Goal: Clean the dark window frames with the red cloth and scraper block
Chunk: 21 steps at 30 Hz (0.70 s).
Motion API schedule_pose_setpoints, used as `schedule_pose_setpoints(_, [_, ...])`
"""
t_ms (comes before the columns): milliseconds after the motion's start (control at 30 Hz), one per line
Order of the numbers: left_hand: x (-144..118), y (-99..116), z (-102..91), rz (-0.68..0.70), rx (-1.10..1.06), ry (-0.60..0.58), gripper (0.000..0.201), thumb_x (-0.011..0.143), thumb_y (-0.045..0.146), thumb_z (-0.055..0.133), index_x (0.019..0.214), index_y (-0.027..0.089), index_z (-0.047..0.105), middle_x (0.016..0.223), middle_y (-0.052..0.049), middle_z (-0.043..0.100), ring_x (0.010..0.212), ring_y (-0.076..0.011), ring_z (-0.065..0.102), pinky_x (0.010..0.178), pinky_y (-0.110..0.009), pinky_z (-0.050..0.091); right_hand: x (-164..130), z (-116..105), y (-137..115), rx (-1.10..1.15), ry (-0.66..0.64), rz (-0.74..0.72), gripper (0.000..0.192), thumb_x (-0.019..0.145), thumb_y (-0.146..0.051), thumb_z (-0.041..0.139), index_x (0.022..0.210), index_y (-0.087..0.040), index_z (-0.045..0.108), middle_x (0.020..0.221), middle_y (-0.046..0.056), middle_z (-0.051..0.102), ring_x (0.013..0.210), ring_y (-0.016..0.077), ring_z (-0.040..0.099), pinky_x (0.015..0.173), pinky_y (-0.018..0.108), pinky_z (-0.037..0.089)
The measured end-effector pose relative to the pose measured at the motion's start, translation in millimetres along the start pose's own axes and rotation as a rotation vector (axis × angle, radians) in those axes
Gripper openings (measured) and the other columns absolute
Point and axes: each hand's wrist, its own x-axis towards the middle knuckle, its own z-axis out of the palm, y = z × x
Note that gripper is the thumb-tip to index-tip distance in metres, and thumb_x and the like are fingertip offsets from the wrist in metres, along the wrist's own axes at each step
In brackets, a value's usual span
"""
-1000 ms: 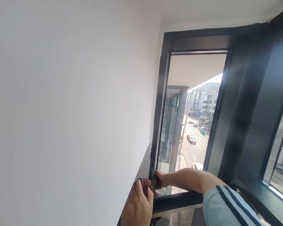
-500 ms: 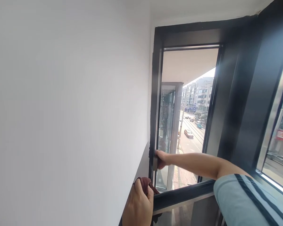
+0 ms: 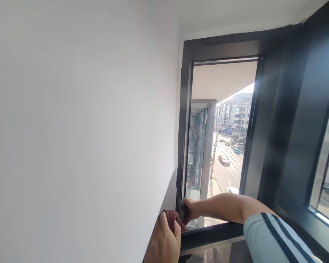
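As the right hand (image 3: 188,210) slides back down the black metal window frame (image 3: 184,146), fingers pressing a small dark pad on it — left hand (image 3: 164,239) bunches a maroon cloth (image 3: 172,216) — wiping continues

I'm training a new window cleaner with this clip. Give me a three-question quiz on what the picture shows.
1. True or false: the left hand holds a dark red cloth.
2. Where is the right hand? A) on the white wall B) at the lower left corner of the window frame C) on the sill, away from the frame
3. Fill in: the sleeve on the right arm is light blue with dark ____.

Key: 1 true. 2 B. 3 stripes.
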Motion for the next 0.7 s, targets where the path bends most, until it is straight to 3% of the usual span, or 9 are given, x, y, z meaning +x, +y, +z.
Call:
schedule_pose_setpoints(67, [3,0,-2.5,0.000,-0.008,0.012,0.026,0.090,0.026,0.043,0.099,0.010,0.062,0.078,-0.009,0.068,0.071,-0.0210,0.065,0.068,-0.034,0.046,-8,9,-43,0.048,0.013,0.118,0.012,0.082,-0.022,0.039,0.083,-0.018,0.051,0.069,0.012,0.060,0.069,0.0290,0.067,0.061,0.045,0.058])
schedule_pose_setpoints(100, [4,-1,-3.8,-0.001,-0.011,0.010,0.026,0.090,0.027,0.043,0.098,0.010,0.062,0.077,-0.009,0.068,0.070,-0.0210,0.065,0.067,-0.033,0.046,-17,9,-73,0.079,0.051,0.103,0.014,0.084,-0.019,0.037,0.088,-0.017,0.050,0.073,0.013,0.061,0.070,0.0281,0.068,0.062,0.045,0.058])
schedule_pose_setpoints(167, [6,-1,-5.7,0.000,-0.011,-0.002,0.027,0.091,0.028,0.043,0.096,0.010,0.062,0.075,-0.008,0.068,0.068,-0.0207,0.064,0.065,-0.033,0.046,-43,2,-142,0.102,0.113,-0.020,0.012,0.085,-0.018,0.040,0.095,-0.016,0.047,0.076,0.010,0.062,0.071,0.0245,0.067,0.063,0.043,0.058])
schedule_pose_setpoints(267, [5,-2,-5.2,0.018,0.007,-0.001,0.027,0.091,0.028,0.041,0.095,0.011,0.062,0.074,-0.007,0.068,0.067,-0.0201,0.064,0.065,-0.033,0.047,-85,-13,-239,0.027,0.246,-0.383,0.011,0.086,-0.022,0.045,0.095,-0.015,0.047,0.072,0.007,0.060,0.066,0.0199,0.064,0.060,0.039,0.058])
schedule_pose_setpoints(333, [4,-4,-2.6,0.036,0.015,0.019,0.027,0.091,0.028,0.042,0.097,0.010,0.061,0.076,-0.007,0.068,0.068,-0.0201,0.065,0.066,-0.033,0.047,-98,-17,-273,-0.021,0.348,-0.545,0.016,0.089,-0.030,0.044,0.092,-0.014,0.049,0.069,0.005,0.057,0.062,0.0174,0.061,0.055,0.032,0.056])
schedule_pose_setpoints(367, [4,-4,-1.1,0.038,0.017,0.033,0.028,0.091,0.028,0.042,0.097,0.009,0.061,0.077,-0.007,0.069,0.068,-0.0202,0.064,0.066,-0.033,0.047,-99,-16,-277,-0.030,0.390,-0.577,0.020,0.090,-0.034,0.043,0.091,-0.014,0.050,0.067,0.005,0.056,0.060,0.0165,0.060,0.052,0.029,0.054])
schedule_pose_setpoints(467, [4,-6,1.0,0.030,0.015,0.036,0.029,0.091,0.029,0.041,0.097,0.010,0.061,0.074,-0.007,0.068,0.066,-0.0203,0.064,0.063,-0.032,0.047,-79,-6,-238,-0.013,0.441,-0.529,0.020,0.089,-0.035,0.044,0.091,-0.015,0.049,0.065,0.004,0.054,0.056,0.0143,0.055,0.046,0.023,0.049])
schedule_pose_setpoints(600, [8,-7,-6.8,0.077,-0.027,0.018,0.029,0.090,0.032,0.044,0.097,0.010,0.061,0.075,-0.007,0.069,0.067,-0.0187,0.066,0.061,-0.030,0.046,-39,15,-128,0.050,0.398,-0.374,0.013,0.087,-0.027,0.044,0.097,-0.018,0.046,0.065,0.000,0.052,0.053,0.0124,0.051,0.045,0.021,0.044])
schedule_pose_setpoints(700, [10,-5,-14.1,0.079,-0.032,0.015,0.027,0.089,0.030,0.044,0.096,0.010,0.061,0.074,-0.007,0.069,0.067,-0.0190,0.066,0.062,-0.030,0.046,-22,26,-59,0.108,0.284,-0.256,0.014,0.087,-0.028,0.042,0.095,-0.018,0.046,0.062,-0.001,0.049,0.050,0.0113,0.050,0.046,0.020,0.043])
